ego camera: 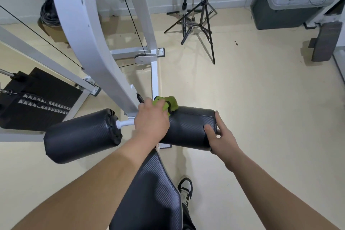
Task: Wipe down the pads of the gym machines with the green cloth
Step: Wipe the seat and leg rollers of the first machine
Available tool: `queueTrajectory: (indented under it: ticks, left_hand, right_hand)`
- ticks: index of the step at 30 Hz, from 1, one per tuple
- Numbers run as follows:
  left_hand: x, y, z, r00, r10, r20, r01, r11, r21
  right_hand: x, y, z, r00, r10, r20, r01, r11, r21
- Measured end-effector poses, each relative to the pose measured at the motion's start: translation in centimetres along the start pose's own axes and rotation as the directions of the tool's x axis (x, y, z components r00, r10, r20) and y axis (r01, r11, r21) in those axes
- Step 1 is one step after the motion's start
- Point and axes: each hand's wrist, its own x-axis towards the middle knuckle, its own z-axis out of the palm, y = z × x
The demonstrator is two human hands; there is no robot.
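Green cloth (pixel 167 104), bunched, sat on the top inner end of the right-hand black carbon-weave roller pad (pixel 188 127). The left grip (pixel 152 119) held it there, fingers curled over it. The right grip (pixel 222 137) clasped the same pad's outer end, thumb on the near face, fingers round the end. The matching left-hand roller pad (pixel 80 136) lay apart from both grips. A black padded seat (pixel 155 192) sat below the forearms. A white steel frame (pixel 89 33), black weight stack (pixel 33 99), black tripod (pixel 202 15) and grey bin (pixel 280 5) stood on the cream floor (pixel 261 117).
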Motion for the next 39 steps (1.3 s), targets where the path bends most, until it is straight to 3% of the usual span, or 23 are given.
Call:
queueTrajectory:
  ticks: [2,4,7,9,10,12,14,15,17,19,21,23,25,27,30,33,35,39]
  left_hand:
    - [0.1,3.2,0.0,0.999,0.001,0.038,-0.002,1.000,0.007]
    - [-1.9,6.4,0.4,0.984,0.164,0.071,-0.160,0.986,-0.049]
    - [-4.7,7.6,0.8,0.872,0.466,0.150,-0.441,0.881,-0.172]
    - [-2.9,6.0,0.4,0.847,0.513,0.139,-0.496,0.857,-0.138]
    - [-1.6,5.0,0.2,0.884,0.451,0.126,-0.440,0.892,-0.106]
    - [0.9,3.2,0.1,0.972,0.203,0.118,-0.192,0.977,-0.096]
    - [1.7,3.1,0.2,0.991,-0.011,0.132,0.022,0.996,-0.081]
    - [1.2,4.0,0.3,0.992,-0.023,0.126,0.027,0.999,-0.031]
    - [-1.2,5.9,0.7,0.990,0.097,0.100,-0.100,0.994,0.035]
    - [-3.6,6.2,0.9,0.950,0.294,0.105,-0.294,0.956,-0.022]
    - [-4.1,3.8,0.9,0.908,0.400,0.125,-0.393,0.916,-0.081]
    - [-3.1,0.6,0.4,0.940,0.311,0.137,-0.312,0.950,-0.013]
    - [-2.3,-1.2,-0.1,0.989,0.079,0.123,-0.083,0.996,0.028]
    - [-3.0,-0.8,-0.7,0.985,-0.081,0.152,0.085,0.996,-0.019]
    - [-6.5,1.1,-0.7,0.968,0.051,0.245,-0.028,0.995,-0.096]
    - [-10.8,1.5,-0.2,0.847,0.186,0.497,-0.111,0.978,-0.176]
    - [-12.6,0.5,0.1,0.821,0.159,0.548,-0.037,0.973,-0.226]
    - [-14.5,-4.1,-1.5,0.909,-0.051,0.413,0.247,0.864,-0.439]
  right_hand:
    - [-0.5,0.8,0.5,0.997,-0.076,-0.012,0.076,0.997,-0.001]
    - [-1.1,1.9,1.0,0.990,-0.135,-0.037,0.136,0.991,0.010]
    - [-1.9,3.7,1.8,0.987,-0.142,-0.076,0.146,0.989,0.039]
    - [-1.9,3.9,1.8,0.987,-0.139,-0.084,0.143,0.988,0.053]
    - [-1.9,3.8,1.7,0.988,-0.133,-0.075,0.138,0.989,0.063]
    - [-1.6,3.6,1.4,0.992,-0.119,-0.047,0.122,0.990,0.066]
    - [-1.5,3.5,1.3,0.992,-0.117,-0.043,0.119,0.991,0.068]
    - [-1.6,3.6,1.4,0.992,-0.118,-0.047,0.121,0.990,0.069]
    - [-1.6,3.8,1.5,0.992,-0.114,-0.055,0.117,0.992,0.056]
    - [-1.6,3.9,1.4,0.993,-0.103,-0.066,0.105,0.994,0.028]
    - [-1.8,3.2,1.1,0.993,-0.101,-0.054,0.100,0.995,-0.028]
    - [-2.1,2.2,0.9,0.997,-0.061,-0.044,0.058,0.996,-0.071]
    - [-2.1,1.2,0.9,0.999,-0.025,-0.048,0.020,0.995,-0.097]
    - [-1.9,0.5,1.1,0.999,0.001,-0.049,-0.008,0.988,-0.152]
    - [-2.2,-0.1,1.2,0.998,0.001,-0.059,-0.015,0.972,-0.235]
    - [-2.9,-0.6,1.4,0.996,0.012,-0.093,-0.034,0.971,-0.238]
    - [-3.6,-1.2,1.6,0.986,-0.003,-0.169,-0.043,0.963,-0.268]
    - [-6.6,-1.6,3.9,0.937,-0.144,-0.318,0.018,0.930,-0.366]
